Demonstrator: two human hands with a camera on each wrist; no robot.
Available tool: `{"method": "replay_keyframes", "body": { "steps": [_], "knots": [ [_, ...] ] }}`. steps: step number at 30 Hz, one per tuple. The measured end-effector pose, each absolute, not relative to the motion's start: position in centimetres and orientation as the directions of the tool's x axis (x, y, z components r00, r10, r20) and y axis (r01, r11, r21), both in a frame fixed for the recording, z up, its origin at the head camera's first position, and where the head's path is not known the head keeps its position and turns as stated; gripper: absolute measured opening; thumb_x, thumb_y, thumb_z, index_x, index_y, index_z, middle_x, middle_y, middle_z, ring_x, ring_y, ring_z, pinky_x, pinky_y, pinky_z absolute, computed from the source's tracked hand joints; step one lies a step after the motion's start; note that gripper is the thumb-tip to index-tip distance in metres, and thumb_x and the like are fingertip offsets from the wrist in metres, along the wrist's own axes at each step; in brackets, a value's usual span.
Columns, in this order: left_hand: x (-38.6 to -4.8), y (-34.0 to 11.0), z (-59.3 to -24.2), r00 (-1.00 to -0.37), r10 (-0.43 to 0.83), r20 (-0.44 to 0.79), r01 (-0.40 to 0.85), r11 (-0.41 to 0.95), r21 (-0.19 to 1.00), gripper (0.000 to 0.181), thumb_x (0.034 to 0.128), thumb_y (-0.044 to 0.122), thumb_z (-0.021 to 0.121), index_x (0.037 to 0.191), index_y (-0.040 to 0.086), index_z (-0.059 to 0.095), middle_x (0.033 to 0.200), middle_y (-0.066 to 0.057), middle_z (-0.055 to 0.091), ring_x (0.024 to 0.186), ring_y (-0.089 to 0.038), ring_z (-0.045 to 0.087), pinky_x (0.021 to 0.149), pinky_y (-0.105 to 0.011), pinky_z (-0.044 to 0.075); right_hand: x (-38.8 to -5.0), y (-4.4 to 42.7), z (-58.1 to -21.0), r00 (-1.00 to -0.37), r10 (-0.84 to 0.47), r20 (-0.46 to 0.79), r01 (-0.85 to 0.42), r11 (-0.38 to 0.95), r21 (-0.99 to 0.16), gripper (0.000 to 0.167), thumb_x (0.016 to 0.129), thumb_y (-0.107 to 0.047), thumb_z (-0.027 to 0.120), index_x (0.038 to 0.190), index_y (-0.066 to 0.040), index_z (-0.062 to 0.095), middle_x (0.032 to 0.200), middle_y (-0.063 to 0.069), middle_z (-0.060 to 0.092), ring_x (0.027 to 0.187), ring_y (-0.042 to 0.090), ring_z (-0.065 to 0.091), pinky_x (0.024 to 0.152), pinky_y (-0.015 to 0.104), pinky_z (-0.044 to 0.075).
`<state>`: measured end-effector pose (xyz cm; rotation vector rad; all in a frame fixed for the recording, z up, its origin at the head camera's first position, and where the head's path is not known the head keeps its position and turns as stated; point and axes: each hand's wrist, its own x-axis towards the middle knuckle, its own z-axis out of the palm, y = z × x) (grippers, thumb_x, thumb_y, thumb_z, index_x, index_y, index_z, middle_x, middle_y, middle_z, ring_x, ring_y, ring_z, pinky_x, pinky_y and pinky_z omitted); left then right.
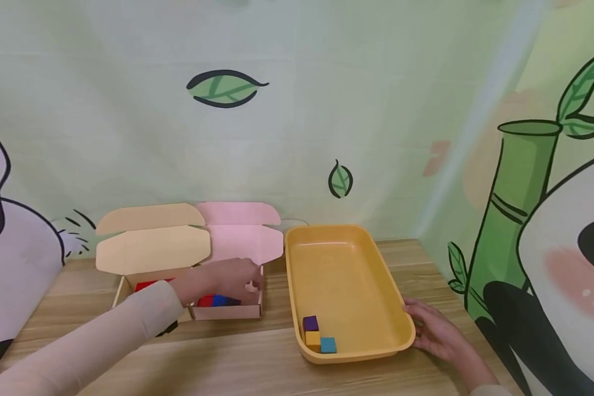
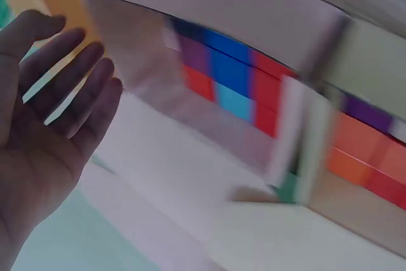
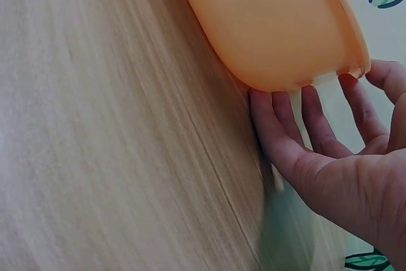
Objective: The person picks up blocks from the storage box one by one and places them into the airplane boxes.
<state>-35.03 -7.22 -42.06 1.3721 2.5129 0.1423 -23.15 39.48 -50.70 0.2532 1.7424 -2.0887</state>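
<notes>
My left hand (image 1: pixel 232 276) is over the pink cardboard box (image 1: pixel 227 312). In the left wrist view its fingers (image 2: pixel 76 87) are spread and fairly straight, with nothing seen between them. Red, blue, light-blue and purple cubes (image 2: pixel 231 80) line the inside of that box; my hand hides part of them in the head view. On the right, my right hand (image 1: pixel 438 333) touches the outer side of the yellow tray (image 1: pixel 346 275), fingertips against its wall and rim. A purple cube (image 1: pixel 310 323), a yellow cube (image 1: pixel 313 341) and a blue cube (image 1: pixel 328 345) sit in the tray's near left corner.
Left of the pink box stands a cream box (image 1: pixel 121 291) with red and other cubes, partly behind my sleeve (image 1: pixel 104 341). Both boxes' lids (image 1: pixel 153 250) stand raised at the back. A printed wall cloth (image 1: pixel 297 137) hangs behind the wooden table (image 1: pixel 227 363).
</notes>
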Motion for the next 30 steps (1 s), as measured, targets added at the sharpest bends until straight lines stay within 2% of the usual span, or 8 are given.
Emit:
{"method": "replay_keyframes", "body": {
  "steps": [3,6,8,11,15,19,25,30],
  "knots": [
    [-33.6,-5.1,-41.3,-0.488,0.867,-0.105,0.846,0.499,0.187,0.013,0.0895,0.019,0.073,0.101,0.013,0.076,0.096,0.004,0.070,0.084,-0.012,0.062,0.080,-0.028,0.055,-23.1,39.6,-50.6,-0.904,-0.175,-0.391,0.414,-0.121,-0.902,0.063,0.105,-0.030,0.054,0.158,-0.008,0.027,0.133,0.000,0.054,0.111,0.023,0.063,0.092,0.047,0.055],
    [-32.2,-2.3,-40.9,-0.453,0.887,-0.095,0.871,0.462,0.167,0.020,0.0908,0.020,0.074,0.110,0.014,0.076,0.105,0.003,0.070,0.093,-0.013,0.064,0.084,-0.026,0.055,-23.1,39.7,-50.5,-0.906,-0.172,-0.387,0.408,-0.111,-0.906,0.064,0.105,-0.030,0.054,0.159,-0.008,0.026,0.133,0.001,0.053,0.111,0.022,0.063,0.092,0.047,0.055],
    [-31.6,-0.3,-41.0,-0.420,0.898,-0.133,0.884,0.438,0.164,0.024,0.0907,0.019,0.076,0.115,0.015,0.075,0.112,0.001,0.070,0.098,-0.014,0.064,0.089,-0.026,0.054,-23.0,39.7,-50.5,-0.906,-0.172,-0.386,0.408,-0.113,-0.906,0.064,0.105,-0.030,0.054,0.158,-0.008,0.026,0.134,0.001,0.053,0.112,0.022,0.063,0.092,0.047,0.055],
    [-31.1,2.5,-41.7,-0.369,0.904,-0.215,0.902,0.405,0.152,0.029,0.0896,0.019,0.078,0.118,0.016,0.074,0.114,0.000,0.069,0.097,-0.012,0.061,0.091,-0.025,0.052,-23.0,39.7,-50.5,-0.905,-0.174,-0.389,0.412,-0.121,-0.903,0.062,0.105,-0.029,0.054,0.158,-0.008,0.028,0.134,0.002,0.053,0.113,0.023,0.062,0.093,0.047,0.055],
    [-31.2,5.1,-43.1,-0.335,0.880,-0.335,0.913,0.391,0.114,0.032,0.0881,0.022,0.081,0.119,0.019,0.073,0.111,0.004,0.067,0.092,-0.008,0.057,0.085,-0.021,0.051,-23.0,39.6,-50.7,-0.903,-0.177,-0.391,0.415,-0.132,-0.900,0.063,0.105,-0.028,0.054,0.158,-0.008,0.026,0.134,0.003,0.053,0.113,0.023,0.063,0.094,0.048,0.054],
    [-31.9,6.8,-43.8,-0.304,0.852,-0.426,0.913,0.388,0.127,0.031,0.0822,0.021,0.086,0.111,0.019,0.075,0.104,0.004,0.067,0.087,-0.008,0.054,0.076,-0.019,0.047,-23.1,39.4,-50.9,-0.904,-0.188,-0.384,0.411,-0.136,-0.901,0.067,0.105,-0.028,0.053,0.160,-0.006,0.021,0.134,0.004,0.052,0.114,0.023,0.063,0.094,0.048,0.054],
    [-32.7,8.1,-43.7,-0.201,0.846,-0.495,0.935,0.316,0.160,0.022,0.0812,0.010,0.086,0.102,0.014,0.080,0.097,0.004,0.074,0.080,-0.003,0.057,0.071,-0.012,0.047,-23.2,39.4,-50.9,-0.909,-0.190,-0.370,0.397,-0.130,-0.908,0.067,0.105,-0.027,0.053,0.160,-0.005,0.020,0.135,0.005,0.051,0.112,0.021,0.063,0.092,0.047,0.055],
    [-32.7,8.3,-43.9,-0.177,0.835,-0.520,0.941,0.298,0.159,0.026,0.0831,0.000,0.080,0.106,0.013,0.079,0.099,0.005,0.074,0.081,-0.004,0.056,0.070,-0.012,0.046,-23.0,39.7,-51.0,-0.906,-0.203,-0.371,0.402,-0.143,-0.904,0.061,0.106,-0.027,0.052,0.159,-0.008,0.027,0.131,0.003,0.054,0.110,0.022,0.064,0.091,0.046,0.056]
  ]
}}
